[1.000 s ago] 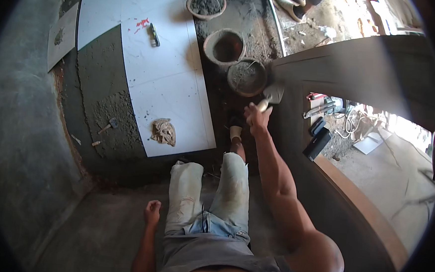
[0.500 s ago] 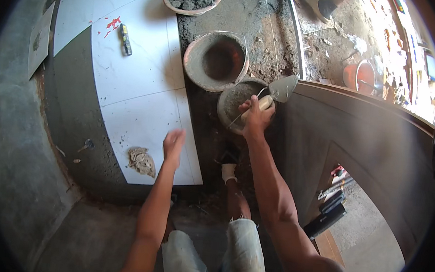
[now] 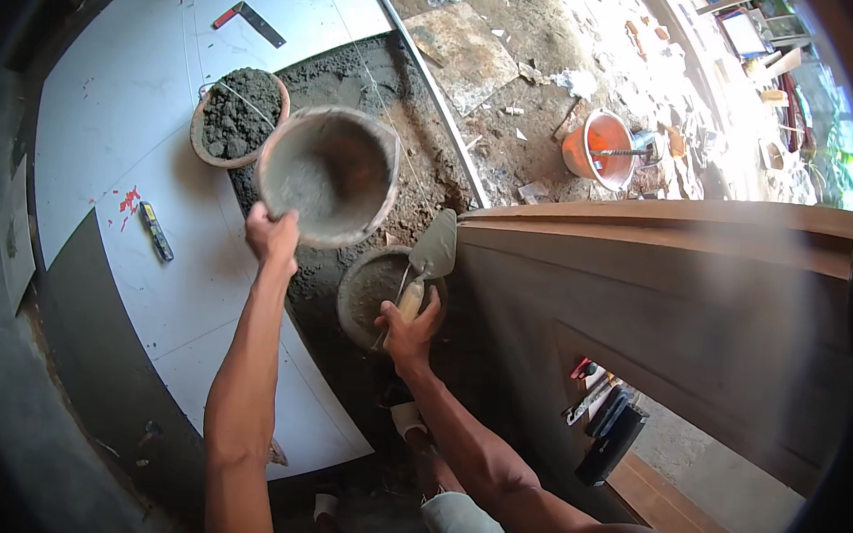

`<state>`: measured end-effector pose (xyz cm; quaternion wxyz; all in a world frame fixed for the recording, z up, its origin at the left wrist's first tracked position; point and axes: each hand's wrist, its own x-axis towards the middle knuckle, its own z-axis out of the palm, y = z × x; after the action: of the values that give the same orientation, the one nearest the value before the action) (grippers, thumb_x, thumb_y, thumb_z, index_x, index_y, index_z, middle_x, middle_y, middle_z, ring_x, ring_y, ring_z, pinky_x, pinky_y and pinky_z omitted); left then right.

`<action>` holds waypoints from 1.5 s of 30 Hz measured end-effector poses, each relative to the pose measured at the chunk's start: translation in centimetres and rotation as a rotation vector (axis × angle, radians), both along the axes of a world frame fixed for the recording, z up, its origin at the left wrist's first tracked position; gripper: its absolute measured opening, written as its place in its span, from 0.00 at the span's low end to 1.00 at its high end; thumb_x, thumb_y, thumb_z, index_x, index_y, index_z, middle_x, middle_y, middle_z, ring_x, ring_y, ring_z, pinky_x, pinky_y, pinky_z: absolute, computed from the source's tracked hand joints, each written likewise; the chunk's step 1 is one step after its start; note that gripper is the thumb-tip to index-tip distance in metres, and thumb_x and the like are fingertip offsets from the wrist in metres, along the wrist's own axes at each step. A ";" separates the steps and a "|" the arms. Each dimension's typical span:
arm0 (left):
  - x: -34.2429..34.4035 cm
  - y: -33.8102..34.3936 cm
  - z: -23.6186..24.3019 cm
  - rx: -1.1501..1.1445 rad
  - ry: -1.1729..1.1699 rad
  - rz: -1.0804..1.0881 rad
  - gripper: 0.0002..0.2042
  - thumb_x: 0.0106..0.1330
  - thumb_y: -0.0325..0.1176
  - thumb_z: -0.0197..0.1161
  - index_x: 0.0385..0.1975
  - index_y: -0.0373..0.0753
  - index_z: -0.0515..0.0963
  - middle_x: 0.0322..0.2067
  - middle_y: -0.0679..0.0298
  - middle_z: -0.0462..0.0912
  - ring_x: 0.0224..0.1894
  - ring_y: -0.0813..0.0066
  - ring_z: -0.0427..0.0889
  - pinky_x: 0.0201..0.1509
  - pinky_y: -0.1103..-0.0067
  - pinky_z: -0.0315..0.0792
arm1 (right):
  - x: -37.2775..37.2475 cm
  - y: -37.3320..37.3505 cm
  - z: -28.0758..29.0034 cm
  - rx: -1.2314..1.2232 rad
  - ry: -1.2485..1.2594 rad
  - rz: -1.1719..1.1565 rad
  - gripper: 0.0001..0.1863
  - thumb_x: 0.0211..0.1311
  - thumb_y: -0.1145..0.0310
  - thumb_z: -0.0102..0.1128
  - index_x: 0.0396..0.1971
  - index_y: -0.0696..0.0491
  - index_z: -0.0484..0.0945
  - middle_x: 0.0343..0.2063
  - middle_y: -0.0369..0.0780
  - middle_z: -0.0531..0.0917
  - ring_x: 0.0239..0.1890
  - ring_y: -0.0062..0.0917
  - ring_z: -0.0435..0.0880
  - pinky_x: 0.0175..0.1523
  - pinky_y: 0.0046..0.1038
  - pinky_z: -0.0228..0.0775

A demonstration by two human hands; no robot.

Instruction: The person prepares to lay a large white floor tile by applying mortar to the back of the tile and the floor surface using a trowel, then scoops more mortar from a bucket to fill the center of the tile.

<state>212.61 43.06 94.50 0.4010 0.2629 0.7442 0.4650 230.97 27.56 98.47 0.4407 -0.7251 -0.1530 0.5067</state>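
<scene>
My left hand is closed on the near rim of a mortar-stained bucket, which is tilted so that its nearly empty inside shows. My right hand grips the wooden handle of a trowel, its grey blade pointing away from me. Beneath the trowel stands another bucket with grey mortar in it, partly hidden by my hand; its thin wire handle passes by my fingers. To the left of the tilted bucket, a bucket heaped with wet mortar stands at the edge of the tiles.
White floor tiles spread on the left, with a utility knife and red scraps. Farther off lies a try square. A brown wooden door flanks my right; beyond it stands an orange bucket. Rough mortar bed lies ahead.
My left hand has moved forward from over the tiles and taken hold of the empty bucket, which is now tilted. The right hand still holds the trowel. The view has shifted forward and right.
</scene>
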 end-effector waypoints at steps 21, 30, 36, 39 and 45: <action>-25.3 -78.7 32.0 -1.051 0.353 -0.056 0.19 0.68 0.44 0.53 0.23 0.33 0.77 0.28 0.43 0.79 0.37 0.54 0.84 0.38 0.61 0.71 | -13.3 -12.6 21.2 -0.203 -0.094 0.038 0.14 0.58 0.74 0.68 0.39 0.59 0.72 0.30 0.40 0.78 0.23 0.27 0.80 0.24 0.30 0.73; -20.6 -118.4 58.3 -1.013 -1.019 0.639 0.19 0.71 0.47 0.53 0.47 0.38 0.80 0.44 0.54 0.84 0.45 0.53 0.84 0.50 0.59 0.76 | -25.9 -32.7 42.1 -0.173 -0.244 0.363 0.18 0.56 0.72 0.67 0.44 0.62 0.71 0.32 0.43 0.77 0.28 0.31 0.79 0.32 0.37 0.76; -27.5 -147.5 54.1 -0.617 -1.153 0.790 0.16 0.72 0.38 0.55 0.50 0.34 0.79 0.50 0.54 0.82 0.50 0.56 0.83 0.54 0.60 0.78 | -38.4 -56.0 59.5 0.004 -0.325 0.440 0.19 0.55 0.73 0.68 0.44 0.62 0.71 0.32 0.42 0.78 0.27 0.28 0.80 0.27 0.31 0.75; -44.7 -153.4 59.9 -0.759 -0.950 0.667 0.15 0.68 0.34 0.61 0.51 0.32 0.78 0.49 0.51 0.82 0.47 0.59 0.85 0.50 0.63 0.81 | -48.7 -71.1 67.2 0.012 -0.492 0.536 0.12 0.55 0.66 0.70 0.30 0.54 0.73 0.25 0.38 0.75 0.22 0.26 0.77 0.26 0.30 0.73; -69.6 -179.3 52.7 -0.424 -0.785 1.095 0.09 0.61 0.31 0.62 0.39 0.37 0.80 0.29 0.63 0.83 0.28 0.77 0.80 0.34 0.78 0.74 | -63.5 -97.8 73.5 0.219 -1.978 1.390 0.17 0.57 0.61 0.68 0.42 0.55 0.79 0.29 0.38 0.79 0.27 0.27 0.80 0.30 0.31 0.76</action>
<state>142.96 -136.24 147.24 0.3907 -0.4203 0.6446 0.5052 167.46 -70.25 172.00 -0.1731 -0.5210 -0.8217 -0.1530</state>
